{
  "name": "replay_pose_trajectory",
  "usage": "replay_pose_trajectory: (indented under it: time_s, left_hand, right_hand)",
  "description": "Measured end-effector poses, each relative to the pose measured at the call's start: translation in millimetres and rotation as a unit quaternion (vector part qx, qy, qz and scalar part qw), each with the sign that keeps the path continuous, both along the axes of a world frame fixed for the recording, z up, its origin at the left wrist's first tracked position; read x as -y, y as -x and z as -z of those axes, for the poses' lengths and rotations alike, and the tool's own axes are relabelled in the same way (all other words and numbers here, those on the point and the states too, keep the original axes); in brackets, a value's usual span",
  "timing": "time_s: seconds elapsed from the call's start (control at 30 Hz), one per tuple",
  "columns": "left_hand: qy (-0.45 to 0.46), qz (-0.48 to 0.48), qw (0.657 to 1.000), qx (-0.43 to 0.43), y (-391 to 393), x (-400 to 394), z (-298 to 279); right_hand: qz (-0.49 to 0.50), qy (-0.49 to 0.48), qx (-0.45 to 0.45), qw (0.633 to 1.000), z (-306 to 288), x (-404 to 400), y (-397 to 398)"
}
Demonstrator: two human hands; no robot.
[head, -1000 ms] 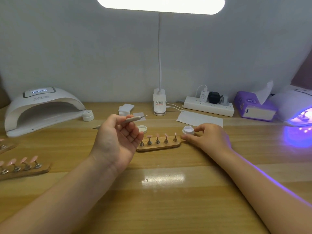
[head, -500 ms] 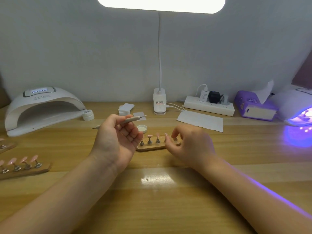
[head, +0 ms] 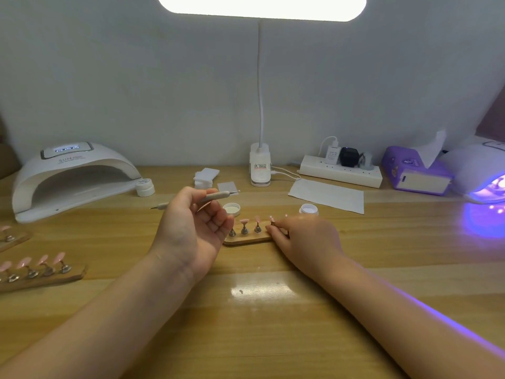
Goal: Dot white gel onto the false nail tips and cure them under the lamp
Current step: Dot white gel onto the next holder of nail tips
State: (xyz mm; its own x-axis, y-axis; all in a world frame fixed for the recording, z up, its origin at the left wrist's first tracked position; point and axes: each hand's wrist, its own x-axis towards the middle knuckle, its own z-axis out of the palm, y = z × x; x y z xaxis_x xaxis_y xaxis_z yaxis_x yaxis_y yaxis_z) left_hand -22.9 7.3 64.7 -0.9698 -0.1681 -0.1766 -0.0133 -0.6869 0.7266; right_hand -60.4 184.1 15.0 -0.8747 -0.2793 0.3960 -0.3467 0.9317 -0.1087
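Head view. The left hand (head: 191, 231) is raised palm-up at the centre of the bench (head: 273, 310), its thumb and forefinger pinching a dotting tool (head: 210, 197) that lies crosswise, one fine tip pointing to 9 o'clock and the other to 3 o'clock. The right hand (head: 303, 239) rests on the right end of a small wooden holder (head: 247, 239), fingers curled round that end and close against one of the stands; whether it pinches the stand or only steadies the block I cannot tell. Pink false nail tips (head: 244, 221) stand on little metal stands along the holder, and no white dots are clear on them at this size.

The open gel pot (head: 308, 209) sits just beyond the right hand, at about 1 o'clock from the holder, with its lid (head: 231, 209) lying at 11 o'clock. A second holder of pink tips (head: 43, 272) lies well apart at 9 o'clock. A white curing lamp (head: 73, 176) waits unlit at 10 o'clock; another lamp (head: 481, 170) glows violet at 3 o'clock.

In my judgement the task is at an early stage: pot opened, tool in hand, holder being positioned. Dotting this row and curing it remain to be done.
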Motion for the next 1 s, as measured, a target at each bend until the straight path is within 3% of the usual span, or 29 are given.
replay_pose_trajectory:
  time_s: [0.23,0.43,0.6,0.77,1.0]
  left_hand:
    - [0.018,0.002,1.0,0.003,-2.1,-0.4,-2.0]
    - [0.12,-0.024,0.992,-0.023,-3.6,2.5,-9.1]
    - [0.194,-0.066,0.973,-0.109,-8.9,5.4,-22.6]
    - [0.25,-0.093,0.944,-0.197,-18.7,1.3,-28.1]
    - [0.366,-0.136,0.874,-0.289,-27.8,-3.7,-26.7]
  right_hand:
    - [-0.032,0.036,-0.008,0.999,-1.1,-1.5,-2.6]
    - [-0.083,0.263,-0.033,0.961,-19.0,-4.5,-9.1]
    - [-0.15,0.339,-0.058,0.927,-44.7,-0.2,-18.4]
    - [-0.172,0.355,-0.069,0.916,-54.1,3.9,-27.8]
    - [-0.173,0.347,-0.107,0.915,-61.7,9.3,-34.3]
